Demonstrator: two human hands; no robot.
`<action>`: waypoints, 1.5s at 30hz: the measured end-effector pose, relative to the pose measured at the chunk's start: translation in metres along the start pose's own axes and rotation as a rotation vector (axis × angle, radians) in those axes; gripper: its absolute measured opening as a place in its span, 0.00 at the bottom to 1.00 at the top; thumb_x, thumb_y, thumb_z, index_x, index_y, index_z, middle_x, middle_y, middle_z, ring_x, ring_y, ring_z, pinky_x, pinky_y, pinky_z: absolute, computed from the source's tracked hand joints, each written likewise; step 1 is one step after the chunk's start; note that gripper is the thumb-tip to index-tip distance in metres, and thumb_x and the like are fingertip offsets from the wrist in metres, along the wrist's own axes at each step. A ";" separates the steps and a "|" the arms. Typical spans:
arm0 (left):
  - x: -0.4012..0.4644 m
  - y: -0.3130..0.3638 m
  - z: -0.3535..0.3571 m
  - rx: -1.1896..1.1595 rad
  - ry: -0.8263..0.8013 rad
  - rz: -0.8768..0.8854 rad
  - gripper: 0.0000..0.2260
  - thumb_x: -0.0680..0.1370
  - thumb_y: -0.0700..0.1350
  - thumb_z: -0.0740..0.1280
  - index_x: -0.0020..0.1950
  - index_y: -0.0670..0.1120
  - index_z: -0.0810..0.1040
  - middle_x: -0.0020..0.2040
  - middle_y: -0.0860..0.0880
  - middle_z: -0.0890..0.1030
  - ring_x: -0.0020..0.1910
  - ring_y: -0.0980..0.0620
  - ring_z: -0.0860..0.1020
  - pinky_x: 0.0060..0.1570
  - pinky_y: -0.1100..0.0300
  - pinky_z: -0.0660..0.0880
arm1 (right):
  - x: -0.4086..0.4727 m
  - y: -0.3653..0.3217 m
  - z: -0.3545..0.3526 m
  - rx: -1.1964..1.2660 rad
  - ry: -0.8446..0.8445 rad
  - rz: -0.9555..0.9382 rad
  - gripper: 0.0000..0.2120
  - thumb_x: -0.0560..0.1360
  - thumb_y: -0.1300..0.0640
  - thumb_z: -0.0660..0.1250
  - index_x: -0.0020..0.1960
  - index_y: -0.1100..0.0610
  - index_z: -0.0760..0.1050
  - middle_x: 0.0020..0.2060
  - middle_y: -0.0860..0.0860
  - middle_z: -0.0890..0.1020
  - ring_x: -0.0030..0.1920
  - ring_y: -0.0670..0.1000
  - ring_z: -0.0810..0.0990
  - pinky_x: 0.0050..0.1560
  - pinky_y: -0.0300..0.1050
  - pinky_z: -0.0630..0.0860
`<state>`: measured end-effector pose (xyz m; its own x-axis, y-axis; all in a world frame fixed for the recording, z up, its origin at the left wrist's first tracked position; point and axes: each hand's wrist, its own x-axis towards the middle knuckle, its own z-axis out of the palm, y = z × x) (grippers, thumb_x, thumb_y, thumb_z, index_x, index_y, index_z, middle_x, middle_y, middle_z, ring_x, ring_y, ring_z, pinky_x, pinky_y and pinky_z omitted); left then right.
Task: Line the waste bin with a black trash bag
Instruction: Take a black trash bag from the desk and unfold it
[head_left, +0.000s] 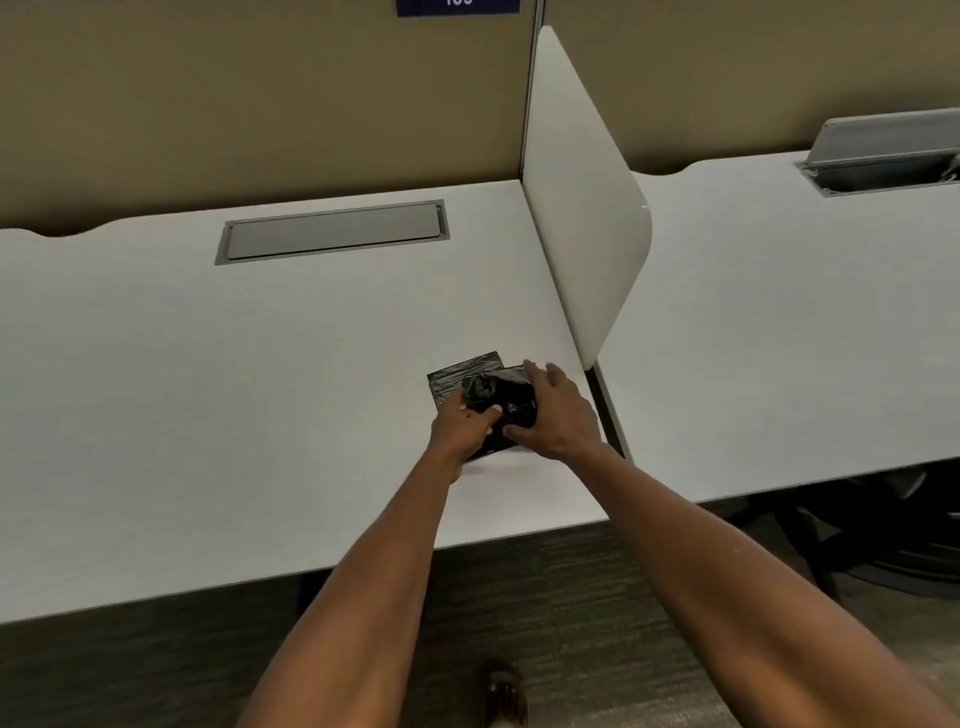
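A folded black trash bag lies crumpled near the right front of the white desk. Under it sits a flat pack of folded black bags, sticking out toward the back left. My left hand grips the near left side of the top bag with thumb and fingers. My right hand covers its right side, fingers curled over the far edge and thumb pressing the near edge. No waste bin is in view.
A white divider panel stands just right of the bags. A closed grey cable hatch sits at the back of the desk. The neighbouring desk has an open hatch. A dark chair base stands under it. Carpet lies below.
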<state>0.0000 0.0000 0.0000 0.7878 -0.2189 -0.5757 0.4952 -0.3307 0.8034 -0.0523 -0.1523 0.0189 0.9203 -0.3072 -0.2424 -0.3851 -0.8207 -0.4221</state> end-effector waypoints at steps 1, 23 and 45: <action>-0.003 0.004 0.002 -0.049 -0.024 0.012 0.23 0.78 0.46 0.73 0.71 0.55 0.72 0.60 0.46 0.84 0.54 0.48 0.85 0.53 0.52 0.82 | 0.002 -0.001 0.003 -0.016 0.012 -0.030 0.52 0.64 0.38 0.77 0.80 0.48 0.55 0.78 0.56 0.64 0.75 0.60 0.67 0.66 0.61 0.74; -0.066 -0.002 -0.022 -0.032 -0.037 0.279 0.26 0.72 0.48 0.80 0.61 0.66 0.70 0.56 0.69 0.75 0.56 0.72 0.76 0.54 0.72 0.76 | -0.031 -0.019 -0.055 0.696 0.201 -0.010 0.11 0.74 0.61 0.69 0.53 0.54 0.86 0.40 0.48 0.87 0.40 0.45 0.85 0.38 0.32 0.76; -0.212 -0.008 -0.122 0.196 0.232 0.546 0.26 0.68 0.55 0.81 0.65 0.57 0.80 0.56 0.55 0.81 0.56 0.58 0.79 0.56 0.59 0.76 | -0.162 -0.081 -0.086 1.124 -0.153 0.258 0.10 0.76 0.54 0.70 0.47 0.60 0.82 0.42 0.59 0.86 0.42 0.61 0.85 0.43 0.61 0.84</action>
<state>-0.1260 0.1611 0.1336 0.9783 -0.2058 -0.0242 -0.0604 -0.3948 0.9168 -0.1645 -0.0775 0.1676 0.8173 -0.2779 -0.5047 -0.4748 0.1713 -0.8633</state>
